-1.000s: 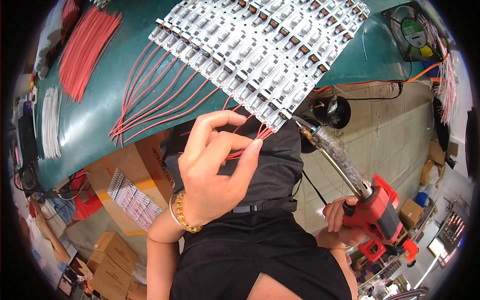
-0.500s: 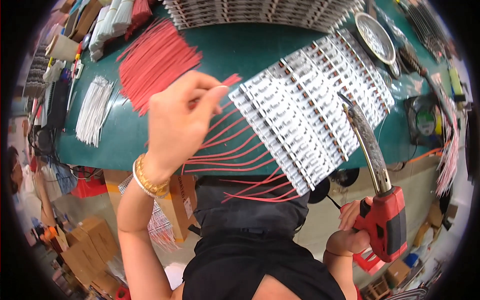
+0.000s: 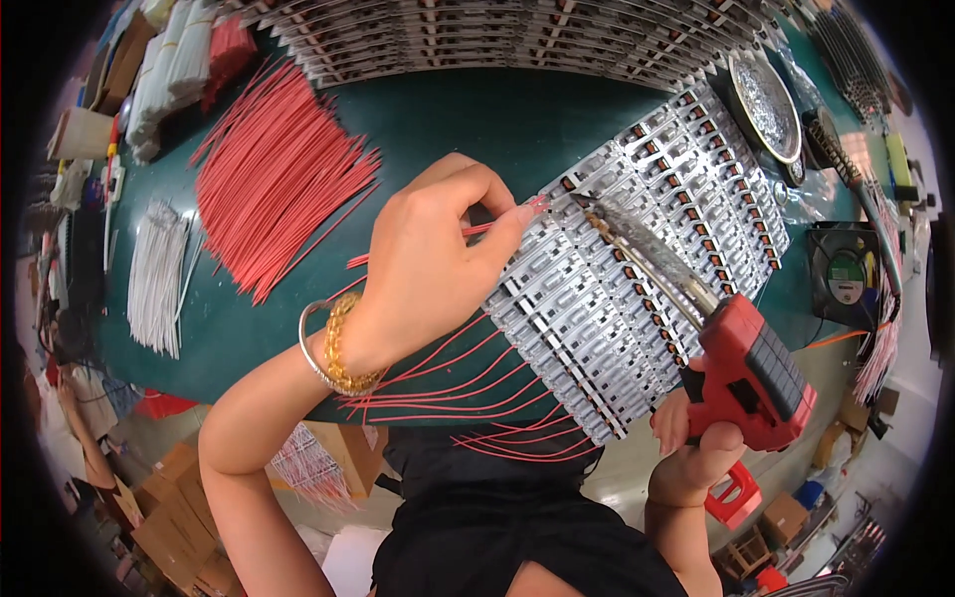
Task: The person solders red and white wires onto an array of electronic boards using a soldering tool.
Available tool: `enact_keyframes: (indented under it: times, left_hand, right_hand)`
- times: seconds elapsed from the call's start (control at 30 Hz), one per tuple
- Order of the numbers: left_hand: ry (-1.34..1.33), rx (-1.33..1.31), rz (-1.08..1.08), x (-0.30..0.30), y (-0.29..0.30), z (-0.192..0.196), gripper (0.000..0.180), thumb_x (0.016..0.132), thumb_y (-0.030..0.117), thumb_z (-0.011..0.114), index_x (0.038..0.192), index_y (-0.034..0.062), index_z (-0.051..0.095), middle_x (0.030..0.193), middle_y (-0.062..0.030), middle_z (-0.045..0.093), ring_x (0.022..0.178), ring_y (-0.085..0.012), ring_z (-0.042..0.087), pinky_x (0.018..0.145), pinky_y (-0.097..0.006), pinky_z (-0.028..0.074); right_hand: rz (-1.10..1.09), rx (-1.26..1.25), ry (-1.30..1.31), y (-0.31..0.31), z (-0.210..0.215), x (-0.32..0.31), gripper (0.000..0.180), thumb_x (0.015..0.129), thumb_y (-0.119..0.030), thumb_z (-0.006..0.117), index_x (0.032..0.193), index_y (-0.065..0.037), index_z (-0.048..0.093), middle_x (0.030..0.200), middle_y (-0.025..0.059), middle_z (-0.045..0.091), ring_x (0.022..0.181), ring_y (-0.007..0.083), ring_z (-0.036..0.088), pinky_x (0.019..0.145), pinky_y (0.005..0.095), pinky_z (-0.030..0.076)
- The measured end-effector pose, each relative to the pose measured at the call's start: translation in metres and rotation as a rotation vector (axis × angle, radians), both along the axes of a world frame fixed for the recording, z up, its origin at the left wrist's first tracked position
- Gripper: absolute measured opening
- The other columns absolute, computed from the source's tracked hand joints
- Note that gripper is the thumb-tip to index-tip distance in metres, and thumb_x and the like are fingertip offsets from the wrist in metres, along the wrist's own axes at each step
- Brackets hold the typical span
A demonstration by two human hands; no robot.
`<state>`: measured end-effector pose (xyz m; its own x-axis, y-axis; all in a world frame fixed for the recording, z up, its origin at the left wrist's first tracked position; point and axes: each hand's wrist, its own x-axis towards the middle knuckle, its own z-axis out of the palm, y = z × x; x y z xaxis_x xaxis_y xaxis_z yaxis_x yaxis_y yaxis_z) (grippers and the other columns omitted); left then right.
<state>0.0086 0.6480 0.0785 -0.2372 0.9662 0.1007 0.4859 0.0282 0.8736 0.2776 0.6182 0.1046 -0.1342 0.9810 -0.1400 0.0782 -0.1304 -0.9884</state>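
Note:
My left hand (image 3: 433,264) pinches several red wires, their ends at the upper left edge of a panel of small silvery circuit boards (image 3: 637,239). My right hand (image 3: 701,448) grips a red and black soldering gun (image 3: 751,373). The gun's long metal nozzle points up and left, its tip over the panel's upper left part, a short way right of the pinched wire ends. More red wires (image 3: 468,398) trail from the panel's left edge toward me. A large bundle of loose red wires (image 3: 284,179) lies on the green table (image 3: 438,119) left of my left hand.
White wires (image 3: 159,279) lie at the table's left. A tall stack of similar panels (image 3: 448,40) stands at the back. On the right are an oval metal dish (image 3: 766,104) and a small black fan (image 3: 844,269). Cardboard boxes (image 3: 189,527) stand on the floor at left.
My left hand has moved right, bringing the wire ends to the panel's edge. The soldering gun has swung up and left, so its tip is now close to those ends.

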Motion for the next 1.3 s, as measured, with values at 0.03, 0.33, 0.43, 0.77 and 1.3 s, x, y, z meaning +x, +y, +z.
enact_keyframes:
  times: [0.03,0.33,0.43,0.77,1.3]
  left_hand:
    - [0.005,0.011,0.003,0.001,0.001,0.000,0.009,0.079,0.003,0.069,0.077,-0.0021,0.062,0.081,-0.0043,0.061,0.061,-0.0081,0.043,0.055,-0.022,0.035]
    - [0.017,-0.015,-0.015,0.000,0.003,0.001,0.009,0.077,0.001,0.070,0.075,-0.0026,0.062,0.079,-0.0041,0.061,0.058,-0.0075,0.043,0.052,-0.022,0.034]
    - [0.042,-0.012,-0.007,0.001,0.003,0.001,0.009,0.076,0.001,0.070,0.075,-0.0029,0.062,0.078,-0.0044,0.060,0.057,-0.0078,0.043,0.051,-0.022,0.034]
    - [0.114,0.032,0.008,0.003,0.005,0.002,0.010,0.074,0.001,0.070,0.073,-0.0034,0.062,0.075,-0.0064,0.061,0.055,-0.0101,0.047,0.050,-0.024,0.036]
    - [0.073,0.164,-0.047,0.009,-0.004,0.005,0.010,0.074,0.000,0.073,0.081,-0.0011,0.066,0.084,-0.0084,0.060,0.068,-0.0159,0.057,0.057,-0.024,0.043]
  right_hand:
    - [0.015,-0.014,-0.008,0.000,-0.002,0.002,0.092,0.076,-0.069,0.062,0.116,0.012,0.044,0.046,-0.0029,0.040,0.035,0.0087,0.041,0.040,0.0238,0.036]
    - [0.041,-0.093,0.042,-0.001,-0.003,0.001,0.080,0.077,-0.065,0.065,0.107,0.008,0.050,0.047,-0.0028,0.041,0.036,0.0094,0.042,0.040,0.0242,0.036]
    - [0.059,-0.106,0.037,0.000,-0.001,0.000,0.077,0.077,-0.063,0.066,0.104,0.008,0.050,0.047,-0.0029,0.042,0.036,0.0097,0.042,0.039,0.0240,0.035]
    - [0.036,-0.059,0.106,-0.002,-0.002,0.001,0.086,0.079,-0.062,0.065,0.116,0.014,0.043,0.046,-0.0040,0.040,0.035,0.0098,0.041,0.038,0.0240,0.035]
    - [0.061,-0.061,0.163,-0.013,-0.005,0.019,0.090,0.082,-0.064,0.060,0.123,0.014,0.037,0.046,-0.0037,0.041,0.034,0.0096,0.042,0.038,0.0241,0.037]
